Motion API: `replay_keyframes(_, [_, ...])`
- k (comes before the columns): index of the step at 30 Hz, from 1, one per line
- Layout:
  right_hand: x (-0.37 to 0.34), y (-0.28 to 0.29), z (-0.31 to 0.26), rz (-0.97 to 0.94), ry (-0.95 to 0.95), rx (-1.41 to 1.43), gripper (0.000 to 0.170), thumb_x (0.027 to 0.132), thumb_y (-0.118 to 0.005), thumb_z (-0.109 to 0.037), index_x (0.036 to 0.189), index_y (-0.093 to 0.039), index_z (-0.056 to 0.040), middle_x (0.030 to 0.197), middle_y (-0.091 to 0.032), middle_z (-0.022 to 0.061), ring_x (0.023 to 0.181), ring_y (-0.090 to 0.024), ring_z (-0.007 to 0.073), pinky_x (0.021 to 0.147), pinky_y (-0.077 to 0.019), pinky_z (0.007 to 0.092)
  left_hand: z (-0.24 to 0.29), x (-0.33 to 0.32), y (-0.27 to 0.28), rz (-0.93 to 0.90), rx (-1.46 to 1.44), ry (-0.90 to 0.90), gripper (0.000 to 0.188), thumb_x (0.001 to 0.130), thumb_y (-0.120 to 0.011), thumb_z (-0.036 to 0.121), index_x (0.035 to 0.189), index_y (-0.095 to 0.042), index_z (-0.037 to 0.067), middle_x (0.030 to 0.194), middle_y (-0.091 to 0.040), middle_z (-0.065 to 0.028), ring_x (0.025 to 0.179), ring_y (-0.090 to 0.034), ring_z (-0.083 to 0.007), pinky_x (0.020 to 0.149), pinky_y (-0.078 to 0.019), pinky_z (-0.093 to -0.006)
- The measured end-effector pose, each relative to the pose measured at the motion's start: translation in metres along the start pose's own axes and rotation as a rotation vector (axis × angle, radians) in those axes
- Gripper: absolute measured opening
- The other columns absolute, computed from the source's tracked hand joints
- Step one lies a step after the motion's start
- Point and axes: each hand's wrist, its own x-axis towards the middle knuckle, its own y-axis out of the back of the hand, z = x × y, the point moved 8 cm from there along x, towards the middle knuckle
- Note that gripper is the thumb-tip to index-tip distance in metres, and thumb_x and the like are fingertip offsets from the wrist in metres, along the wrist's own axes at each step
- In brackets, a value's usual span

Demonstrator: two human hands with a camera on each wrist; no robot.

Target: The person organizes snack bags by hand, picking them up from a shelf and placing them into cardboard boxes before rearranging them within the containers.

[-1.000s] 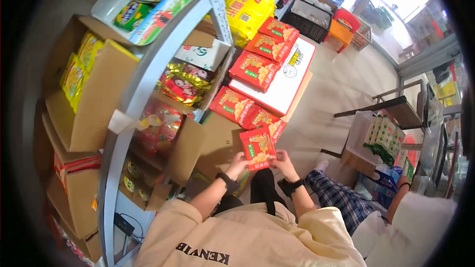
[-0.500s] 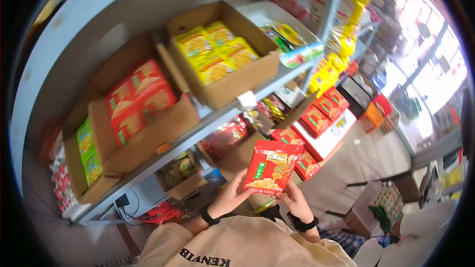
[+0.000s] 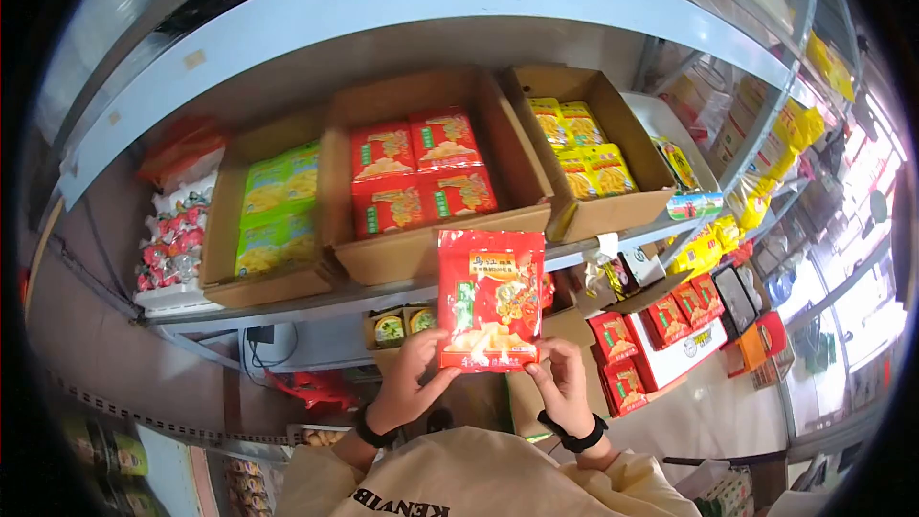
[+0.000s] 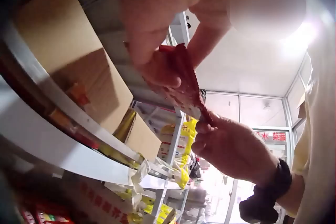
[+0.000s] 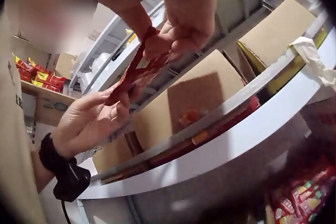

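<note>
A red food packet (image 3: 491, 302) stands upright before my chest, its printed front facing the head camera. My left hand (image 3: 414, 381) pinches its lower left corner, the thumb along the bottom edge. At the lower right corner my right hand (image 3: 565, 388) grips it between thumb and fingers. Seen edge-on in the left wrist view, the packet (image 4: 181, 77) spans both hands. Behind it on the shelf, a cardboard box (image 3: 412, 254) holds several red packets (image 3: 416, 172) of similar look. The packet overlaps this box's front edge in the head view.
Boxes of green packets (image 3: 278, 206) and yellow packets (image 3: 579, 148) flank the red ones. A pale metal shelf edge (image 3: 383, 302) runs in front. At lower right, more red packets (image 3: 617, 335) lie on and beside a white-and-red box (image 3: 675, 354).
The view has swung left from the floor stack to face the shelf boxes. Both hands have kept hold of the red food packet and raised it in front of the shelf.
</note>
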Motion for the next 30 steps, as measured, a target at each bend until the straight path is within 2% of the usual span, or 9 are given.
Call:
replay_keyframes(2, [0.018,-0.015,-0.013,-0.097,0.037,-0.051,0.030,0.086,-0.054,0.003,0.114,-0.047,-0.0010,0.109,-0.053,0.0101,0.095,-0.054,0.0156,0.086,-0.0418,0.0278,0.008,-0.004,0.020,0.069,0.112,0.078,0.035,0.083,-0.060,0.000,0.116,-0.047,0.001,0.112,-0.056,-0.0128,0.100,-0.057,-0.0175,0.085,-0.0443,-0.0300])
replay_keyframes(6, [0.067,-0.036,-0.048,-0.104,0.071,-0.066,0.023,0.088,-0.052,-0.003,0.111,-0.052,-0.0004,0.107,-0.059,0.0131,0.090,-0.056,0.0220,0.083,-0.0439,0.0318,0.066,0.019,0.051,0.164,0.472,-0.175,0.031,0.079,-0.063,0.004,0.109,-0.054,0.003,0.109,-0.059,-0.0146,0.100,-0.057,-0.0277,0.087,-0.0431,-0.0336])
replay_keyframes(9, [0.109,-0.049,-0.063,-0.085,0.164,-0.119,0.028,0.089,-0.051,-0.005,0.116,-0.050,-0.0014,0.107,-0.060,0.0135,0.086,-0.057,0.0235,0.080,-0.0448,0.0321,0.091,0.042,0.076,0.220,0.580,-0.306,0.033,0.079,-0.061,0.004,0.111,-0.055,0.001,0.105,-0.059,-0.0117,0.101,-0.055,-0.0217,0.089,-0.0408,-0.0319])
replay_keyframes(13, [0.167,-0.071,-0.073,-0.099,0.079,-0.057,0.028,0.089,-0.050,-0.007,0.117,-0.050,-0.0040,0.106,-0.059,0.0155,0.089,-0.056,0.0270,0.079,-0.0442,0.0356,0.106,0.080,0.107,0.295,0.618,-0.263,0.035,0.080,-0.062,0.008,0.114,-0.056,0.006,0.105,-0.059,-0.0121,0.099,-0.055,-0.0253,0.088,-0.0400,-0.0336])
replay_keyframes(16, [0.191,-0.088,-0.051,-0.210,0.184,-0.272,0.023,0.089,-0.051,-0.012,0.111,-0.055,-0.0049,0.100,-0.060,0.0148,0.087,-0.057,0.0293,0.078,-0.0424,0.0395,0.096,0.085,0.126,0.268,1.007,-0.166,0.035,0.078,-0.066,0.015,0.112,-0.060,0.012,0.105,-0.057,-0.0120,0.102,-0.050,-0.0277,0.090,-0.0354,-0.0372])
replay_keyframes(20, [0.184,-0.095,-0.056,-0.153,0.557,-0.850,0.024,0.088,-0.051,-0.029,0.091,-0.066,-0.0099,0.082,-0.061,0.0102,0.081,-0.058,0.0262,0.073,-0.0388,0.0382,0.073,0.068,0.132,0.319,1.174,-0.237,0.024,0.078,-0.066,0.025,0.098,-0.067,0.011,0.117,-0.052,-0.0099,0.115,-0.042,-0.0298,0.098,-0.0274,-0.0459])
replay_keyframes(23, [0.191,-0.104,-0.048,-0.344,0.343,-0.989,0.032,0.089,-0.047,-0.036,0.089,-0.067,-0.0112,0.081,-0.064,0.0094,0.080,-0.061,0.0264,0.072,-0.0413,0.0396,0.074,0.076,0.121,0.283,1.171,-0.341,0.027,0.079,-0.065,0.030,0.095,-0.067,0.009,0.119,-0.054,-0.0097,0.117,-0.042,-0.0294,0.102,-0.0233,-0.0466])
replay_keyframes(29, [0.207,-0.125,-0.033,-0.662,0.069,-0.956,0.057,0.090,-0.030,-0.057,0.092,-0.067,-0.0139,0.068,-0.064,0.0099,0.075,-0.062,0.0299,0.066,-0.0453,0.0387,0.051,0.096,0.116,0.197,1.220,-0.227,0.035,0.079,-0.065,0.037,0.092,-0.068,0.005,0.095,-0.065,-0.0105,0.109,-0.052,-0.0260,0.103,-0.0248,-0.0500])
replay_keyframes(30, [0.209,-0.128,-0.030,-0.729,-0.010,-0.962,0.059,0.089,-0.028,-0.060,0.098,-0.066,-0.0153,0.079,-0.064,0.0113,0.083,-0.061,0.0303,0.071,-0.0454,0.0389,0.053,0.097,0.116,0.194,1.233,-0.221,0.036,0.079,-0.065,0.038,0.090,-0.068,0.005,0.093,-0.065,-0.0115,0.106,-0.053,-0.0257,0.103,-0.0257,-0.0504])
